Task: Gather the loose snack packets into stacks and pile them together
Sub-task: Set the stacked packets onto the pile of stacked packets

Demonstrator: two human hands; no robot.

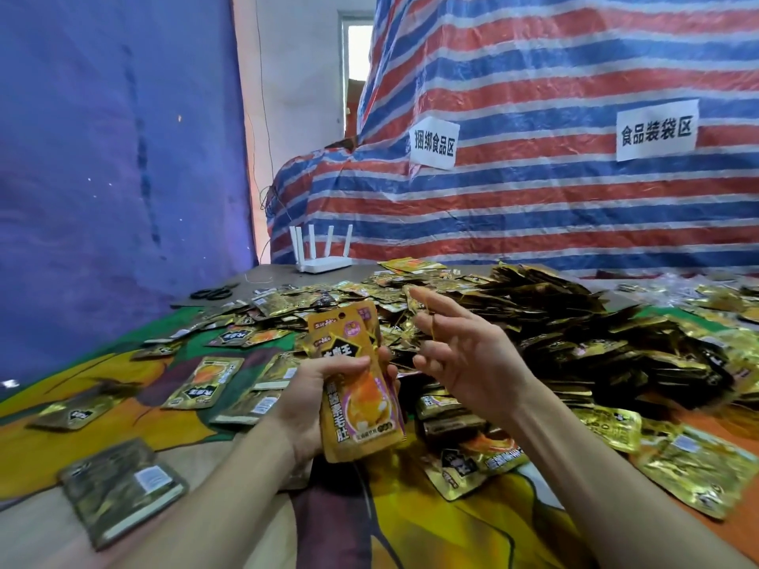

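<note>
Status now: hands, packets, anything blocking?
Left hand grips packet stack. Right hand open beside it, fingers spread. Loose pile behind; nothing in the way.

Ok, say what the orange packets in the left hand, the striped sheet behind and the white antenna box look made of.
Orange snack packets: glossy printed plastic or foil film; glare, sealed edges. Red, blue and white striped sheet: woven plastic tarpaulin, crinkled, dull sheen. White antenna box: smooth hard plastic, probably.
</note>
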